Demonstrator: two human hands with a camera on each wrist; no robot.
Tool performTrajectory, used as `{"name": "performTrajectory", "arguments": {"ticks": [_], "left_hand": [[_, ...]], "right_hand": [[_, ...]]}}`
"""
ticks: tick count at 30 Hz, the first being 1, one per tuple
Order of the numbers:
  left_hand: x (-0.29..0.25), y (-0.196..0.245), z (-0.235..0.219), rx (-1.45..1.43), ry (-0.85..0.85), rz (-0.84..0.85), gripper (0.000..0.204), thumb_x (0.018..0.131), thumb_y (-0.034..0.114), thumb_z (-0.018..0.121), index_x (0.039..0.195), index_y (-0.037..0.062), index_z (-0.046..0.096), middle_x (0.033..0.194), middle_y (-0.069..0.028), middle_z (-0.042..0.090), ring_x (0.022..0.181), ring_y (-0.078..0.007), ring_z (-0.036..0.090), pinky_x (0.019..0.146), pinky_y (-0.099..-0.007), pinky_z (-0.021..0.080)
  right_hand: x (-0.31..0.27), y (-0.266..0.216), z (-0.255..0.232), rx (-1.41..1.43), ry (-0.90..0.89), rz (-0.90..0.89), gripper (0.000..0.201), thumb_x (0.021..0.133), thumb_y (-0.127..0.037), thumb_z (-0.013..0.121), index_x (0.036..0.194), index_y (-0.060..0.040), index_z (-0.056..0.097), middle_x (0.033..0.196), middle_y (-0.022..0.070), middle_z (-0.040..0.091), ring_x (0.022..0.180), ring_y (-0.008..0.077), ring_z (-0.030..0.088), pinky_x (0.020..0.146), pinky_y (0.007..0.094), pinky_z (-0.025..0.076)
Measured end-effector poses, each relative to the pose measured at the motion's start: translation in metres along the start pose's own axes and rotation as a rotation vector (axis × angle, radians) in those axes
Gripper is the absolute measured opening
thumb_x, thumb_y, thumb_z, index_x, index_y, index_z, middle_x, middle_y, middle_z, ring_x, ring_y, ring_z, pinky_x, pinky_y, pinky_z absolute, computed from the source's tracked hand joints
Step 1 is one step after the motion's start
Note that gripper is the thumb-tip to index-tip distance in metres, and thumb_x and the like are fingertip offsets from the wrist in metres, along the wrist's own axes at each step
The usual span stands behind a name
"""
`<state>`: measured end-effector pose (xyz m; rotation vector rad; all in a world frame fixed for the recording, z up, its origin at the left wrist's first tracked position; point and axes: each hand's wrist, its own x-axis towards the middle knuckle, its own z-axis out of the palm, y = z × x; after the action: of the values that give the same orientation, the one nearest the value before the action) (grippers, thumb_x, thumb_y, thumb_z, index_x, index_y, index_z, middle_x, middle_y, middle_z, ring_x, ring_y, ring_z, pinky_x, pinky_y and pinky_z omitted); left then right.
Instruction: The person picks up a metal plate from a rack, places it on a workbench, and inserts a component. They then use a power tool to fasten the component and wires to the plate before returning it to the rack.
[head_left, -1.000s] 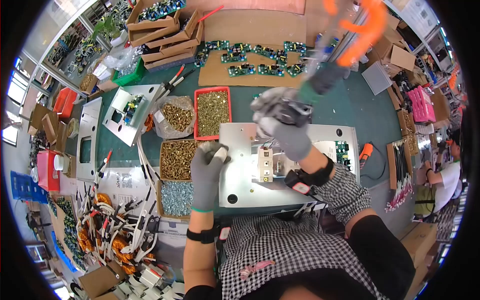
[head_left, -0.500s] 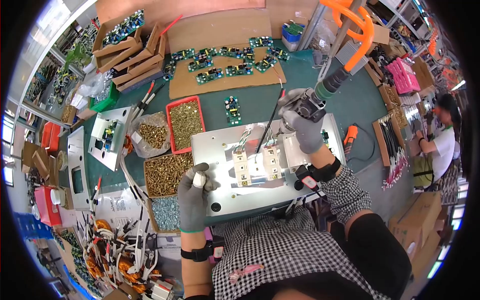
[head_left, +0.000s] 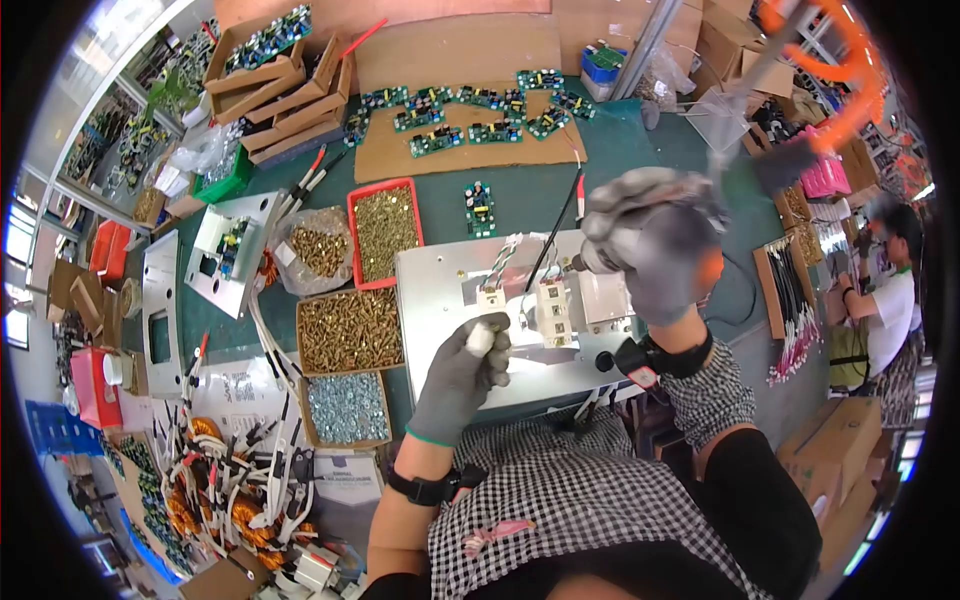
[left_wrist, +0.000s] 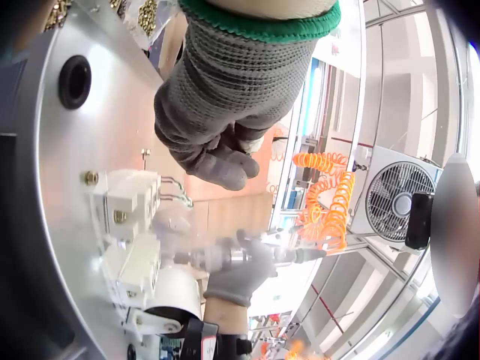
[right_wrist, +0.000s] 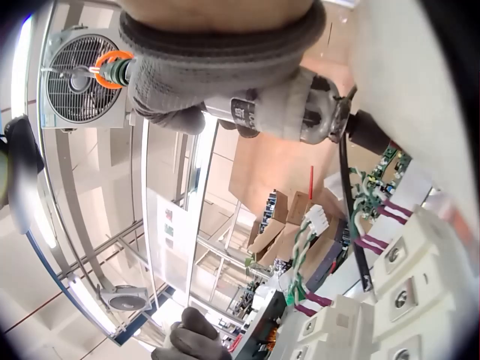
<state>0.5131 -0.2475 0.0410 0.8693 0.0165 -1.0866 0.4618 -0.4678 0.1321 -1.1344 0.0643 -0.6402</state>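
Note:
My gloved right hand (head_left: 655, 240) grips a pneumatic screwdriver (right_wrist: 277, 112) with a silver, tape-wrapped body; an orange coiled hose (head_left: 840, 70) runs from its back end. The black nose (right_wrist: 369, 133) points down beside the white terminal blocks (right_wrist: 405, 292). These blocks are fixed on a flat metal panel (head_left: 435, 290), with twisted wires at their far ends. My gloved left hand (head_left: 455, 375) is over the panel's near left part, close to the left block (head_left: 490, 297). Its fingers are curled in and its thumb tip (head_left: 481, 338) is white; nothing shows in its grasp.
Left of the panel stand a red tray of small screws (head_left: 385, 235), a box of brass screws (head_left: 350, 332) and a box of silvery hardware (head_left: 347, 408). Green circuit boards lie on cardboard (head_left: 375, 160) behind. A black cable (head_left: 553, 235) crosses the panel. Another person (head_left: 885, 300) sits at right.
My left hand has moved right and inward over the panel, toward the left terminal block. The right hand has shifted right with the screwdriver, its hose end swinging out to the right.

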Motion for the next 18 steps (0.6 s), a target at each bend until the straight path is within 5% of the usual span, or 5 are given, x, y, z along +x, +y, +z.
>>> {"name": "performTrajectory", "arguments": {"ticks": [1,7,18], "left_hand": [[0.003,-0.005,0.002,0.003,-0.028,-0.026,0.04,0.095,0.031,0.055,0.119,-0.0012,0.053,0.09,-0.0007,0.057,0.07,-0.0061,0.055,0.06,-0.0208,0.048],[0.015,-0.018,0.011,-0.099,-0.154,-0.113,0.041,0.093,0.035,0.057,0.116,0.0013,0.053,0.085,0.0017,0.059,0.066,-0.0055,0.056,0.056,-0.0196,0.048],[0.016,-0.03,0.01,-0.045,-0.113,-0.131,0.039,0.093,0.035,0.058,0.112,0.0006,0.055,0.086,-0.0019,0.06,0.064,-0.0059,0.057,0.055,-0.0202,0.05]], "right_hand": [[-0.007,-0.01,0.008,0.03,-0.121,-0.046,0.039,0.076,0.001,0.059,0.113,-0.0052,0.049,0.103,0.0136,0.06,0.084,0.0205,0.061,0.052,0.0316,0.049],[-0.026,-0.017,0.031,0.016,-0.386,-0.199,0.04,0.08,-0.003,0.063,0.116,-0.0045,0.046,0.103,0.0161,0.058,0.083,0.0207,0.062,0.058,0.0342,0.051],[-0.049,-0.018,0.033,-0.273,-0.266,-0.133,0.041,0.078,0.003,0.064,0.115,-0.0043,0.048,0.104,0.0169,0.06,0.085,0.0233,0.063,0.06,0.036,0.053]]}}
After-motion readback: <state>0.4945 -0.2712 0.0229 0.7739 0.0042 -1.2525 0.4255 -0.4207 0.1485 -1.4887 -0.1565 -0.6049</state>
